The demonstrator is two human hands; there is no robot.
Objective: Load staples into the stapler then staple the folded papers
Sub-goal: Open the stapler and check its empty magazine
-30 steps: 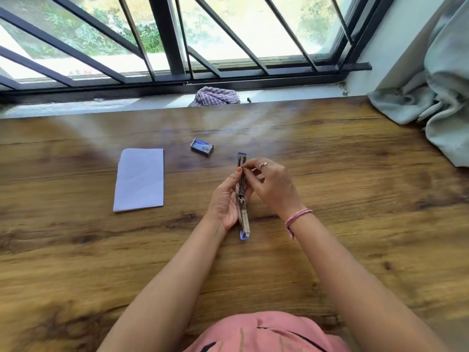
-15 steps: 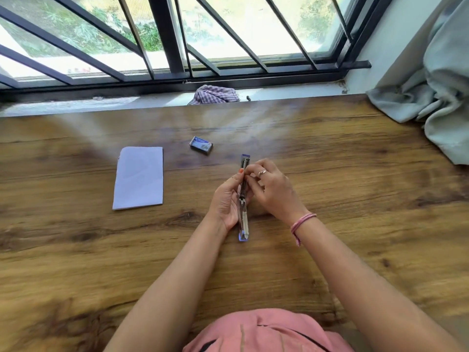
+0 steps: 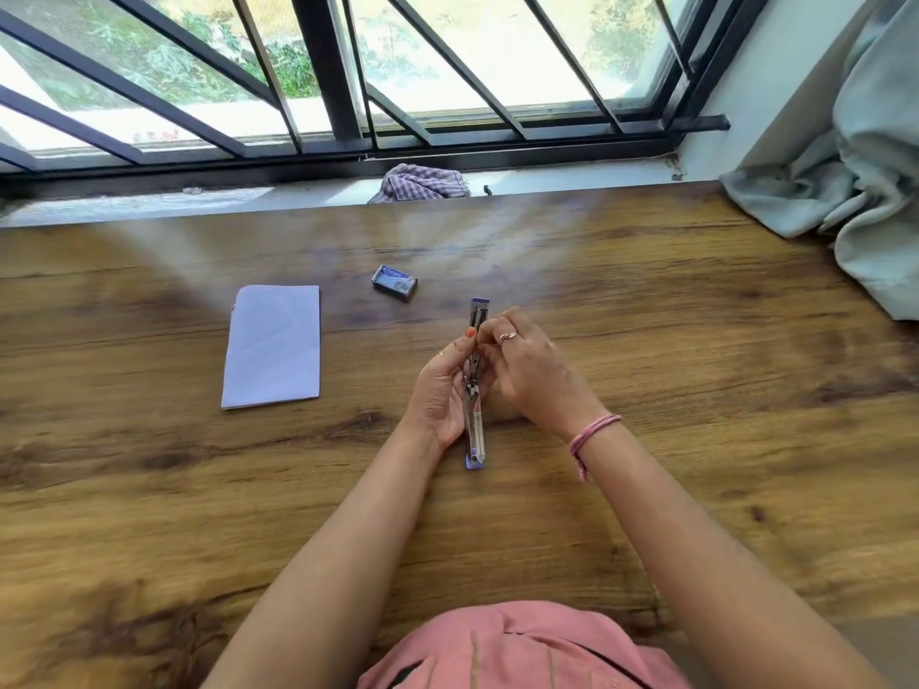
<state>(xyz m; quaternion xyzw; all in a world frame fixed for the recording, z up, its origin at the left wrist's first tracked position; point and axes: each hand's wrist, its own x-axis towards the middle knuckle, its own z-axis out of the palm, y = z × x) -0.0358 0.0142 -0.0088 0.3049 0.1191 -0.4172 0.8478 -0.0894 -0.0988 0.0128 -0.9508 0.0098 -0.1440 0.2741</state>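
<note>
The stapler (image 3: 475, 385), opened out flat into one long strip, is found at the middle of the wooden table (image 3: 696, 365), its near end resting on the wood. It is gripped along its side by the left hand (image 3: 440, 390), fingers curled round it. The right hand (image 3: 527, 370) is pinched closed at the metal channel of the stapler's far half; whether staples are held cannot be told. The folded papers (image 3: 273, 345) lie flat to the left, well apart. A small staple box (image 3: 394, 282) sits just beyond the stapler. A checked cloth (image 3: 417, 184) rests on the windowsill, and a grey curtain (image 3: 865, 156) is bunched at the right edge.
</note>
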